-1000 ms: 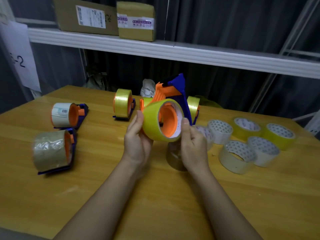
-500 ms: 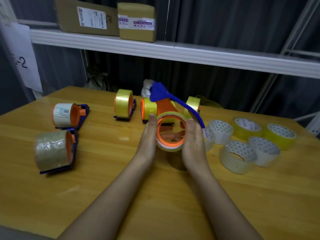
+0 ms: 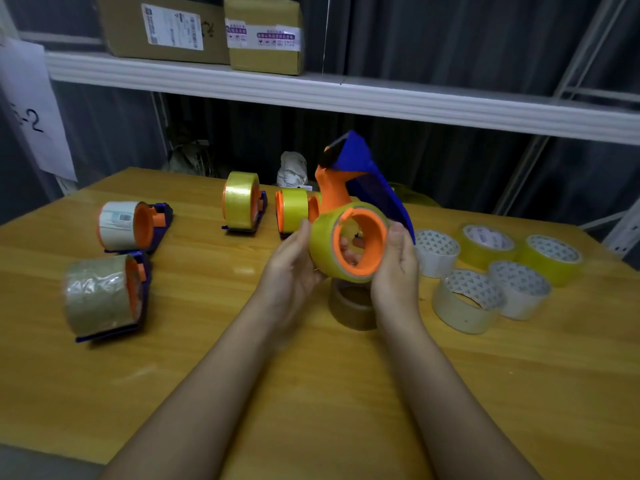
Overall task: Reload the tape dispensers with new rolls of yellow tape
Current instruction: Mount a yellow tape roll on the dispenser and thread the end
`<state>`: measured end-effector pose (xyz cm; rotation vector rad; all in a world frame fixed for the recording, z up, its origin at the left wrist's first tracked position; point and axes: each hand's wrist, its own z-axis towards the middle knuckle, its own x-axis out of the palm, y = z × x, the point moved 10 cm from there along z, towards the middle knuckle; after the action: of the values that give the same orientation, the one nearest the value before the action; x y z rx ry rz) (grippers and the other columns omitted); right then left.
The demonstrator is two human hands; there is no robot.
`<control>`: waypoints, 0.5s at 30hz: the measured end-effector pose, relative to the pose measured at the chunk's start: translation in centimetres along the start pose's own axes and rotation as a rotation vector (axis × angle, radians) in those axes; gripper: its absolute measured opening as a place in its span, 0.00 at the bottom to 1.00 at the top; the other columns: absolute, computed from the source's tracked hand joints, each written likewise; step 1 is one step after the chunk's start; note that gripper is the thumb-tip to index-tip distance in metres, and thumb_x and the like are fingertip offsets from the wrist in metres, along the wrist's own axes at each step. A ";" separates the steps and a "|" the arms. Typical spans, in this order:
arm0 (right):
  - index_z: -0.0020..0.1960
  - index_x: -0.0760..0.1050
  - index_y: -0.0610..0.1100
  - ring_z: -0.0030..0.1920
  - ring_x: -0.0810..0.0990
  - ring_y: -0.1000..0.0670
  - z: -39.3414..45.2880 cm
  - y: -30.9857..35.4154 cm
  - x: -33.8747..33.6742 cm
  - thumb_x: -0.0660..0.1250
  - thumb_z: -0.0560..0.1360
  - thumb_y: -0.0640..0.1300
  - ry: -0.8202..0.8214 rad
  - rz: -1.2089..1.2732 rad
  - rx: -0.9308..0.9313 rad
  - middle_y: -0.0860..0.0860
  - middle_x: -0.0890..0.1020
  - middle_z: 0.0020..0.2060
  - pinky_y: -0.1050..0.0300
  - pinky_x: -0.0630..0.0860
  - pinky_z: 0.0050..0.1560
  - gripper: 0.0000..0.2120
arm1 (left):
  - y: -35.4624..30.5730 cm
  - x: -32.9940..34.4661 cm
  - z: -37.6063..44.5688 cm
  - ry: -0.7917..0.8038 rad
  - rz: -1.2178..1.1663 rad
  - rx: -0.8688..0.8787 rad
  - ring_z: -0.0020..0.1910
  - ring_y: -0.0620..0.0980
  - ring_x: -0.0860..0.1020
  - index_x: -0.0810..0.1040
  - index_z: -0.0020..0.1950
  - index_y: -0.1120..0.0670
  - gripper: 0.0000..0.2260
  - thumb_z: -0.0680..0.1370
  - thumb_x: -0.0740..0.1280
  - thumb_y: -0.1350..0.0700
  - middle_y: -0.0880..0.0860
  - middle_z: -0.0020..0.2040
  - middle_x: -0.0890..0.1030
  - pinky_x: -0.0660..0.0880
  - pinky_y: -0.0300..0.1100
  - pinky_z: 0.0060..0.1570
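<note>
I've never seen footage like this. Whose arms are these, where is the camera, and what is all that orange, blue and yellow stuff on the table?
There is no machine here: a person wears a camera on the head, looking down at their own two bare arms. The left hand and right hand together hold up a tape dispenser, orange and blue plastic, with a yellow tape roll seated on its orange hub. On the wooden table stand other loaded dispensers: two at the left and two with yellow tape further back. Loose spare rolls, white and yellow, lie at the right. A brownish roll sits under the hands. Cardboard parcels rest on a shelf behind.
</note>
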<state>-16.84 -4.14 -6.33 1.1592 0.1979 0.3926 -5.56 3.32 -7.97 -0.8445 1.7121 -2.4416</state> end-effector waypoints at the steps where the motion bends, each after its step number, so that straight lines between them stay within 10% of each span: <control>1: 0.50 0.73 0.53 0.41 0.77 0.70 0.0 -0.1 0.0 0.50 0.84 0.49 -0.001 -0.008 0.014 0.58 0.78 0.43 0.76 0.70 0.41 0.13 | -0.2 0.3 -0.1 0.030 -0.002 0.014 0.44 0.50 0.82 0.77 0.54 0.59 0.17 0.76 0.61 0.48 0.53 0.43 0.83 0.79 0.43 0.46; 6: 0.57 0.77 0.56 0.53 0.81 0.55 0.0 -0.7 1.2 0.54 0.81 0.59 0.163 -0.153 -0.037 0.52 0.83 0.51 0.48 0.79 0.54 0.16 | -1.7 -0.5 -0.4 -0.063 0.071 0.127 0.47 0.52 0.82 0.72 0.61 0.63 0.18 0.77 0.59 0.52 0.58 0.49 0.82 0.80 0.44 0.48; 9: 0.71 0.63 0.62 0.67 0.72 0.55 -0.5 0.0 2.4 0.62 0.72 0.68 0.329 -0.047 -0.086 0.61 0.72 0.67 0.49 0.74 0.65 0.30 | -3.2 -1.1 -0.7 -0.102 0.206 0.217 0.47 0.47 0.81 0.71 0.61 0.60 0.15 0.79 0.61 0.53 0.51 0.47 0.83 0.78 0.38 0.45; 15: 0.74 0.49 0.69 0.74 0.63 0.49 -1.7 0.3 4.6 0.74 0.66 0.53 0.548 -0.263 -0.194 0.59 0.57 0.75 0.41 0.70 0.67 0.47 | -3.5 -0.2 -1.2 0.004 0.334 0.213 0.38 0.44 0.81 0.72 0.56 0.55 0.08 0.78 0.59 0.61 0.49 0.38 0.82 0.76 0.35 0.39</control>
<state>-13.31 -0.75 -6.52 0.8013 0.7656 0.4780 -4.98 5.81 -5.29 -0.4853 1.4235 -2.3401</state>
